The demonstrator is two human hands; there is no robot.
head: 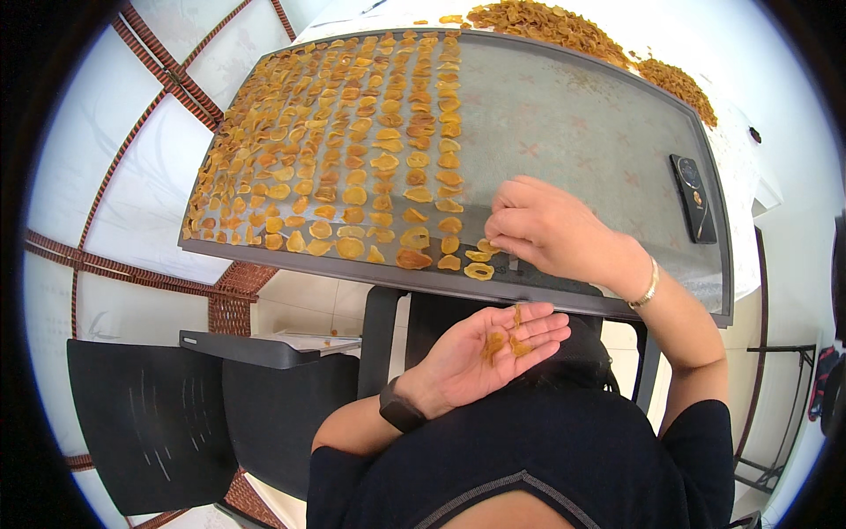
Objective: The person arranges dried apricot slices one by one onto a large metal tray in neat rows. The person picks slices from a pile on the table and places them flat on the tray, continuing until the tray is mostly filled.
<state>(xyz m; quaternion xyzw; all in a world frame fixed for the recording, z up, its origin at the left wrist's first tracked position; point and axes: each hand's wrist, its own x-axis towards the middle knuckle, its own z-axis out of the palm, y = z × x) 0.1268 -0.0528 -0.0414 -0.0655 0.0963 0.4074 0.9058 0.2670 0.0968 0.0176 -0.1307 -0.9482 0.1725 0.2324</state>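
Rows of thin dried amber-coloured slices [353, 195] lie on the left part of a large framed mesh screen [529, 145]. Over the screen's near part, my right hand [545, 228] pinches at a slice [488, 246] at the far end of a short new column, its fingertips touching that slice's edge. Two more slices, one a ring [478, 271], lie just nearer to me. My left hand [472, 357] is palm up below the screen's near edge, fingers extended, with a few loose slices [496, 344] resting on the palm and fingers.
A large heap of slices [548, 26] and a smaller heap of bits [681, 82] lie on the white-covered table beyond the screen. A black phone [692, 198] rests on the screen's right side. Black chairs [152, 423] stand at the lower left, beside a patterned folding screen [132, 172].
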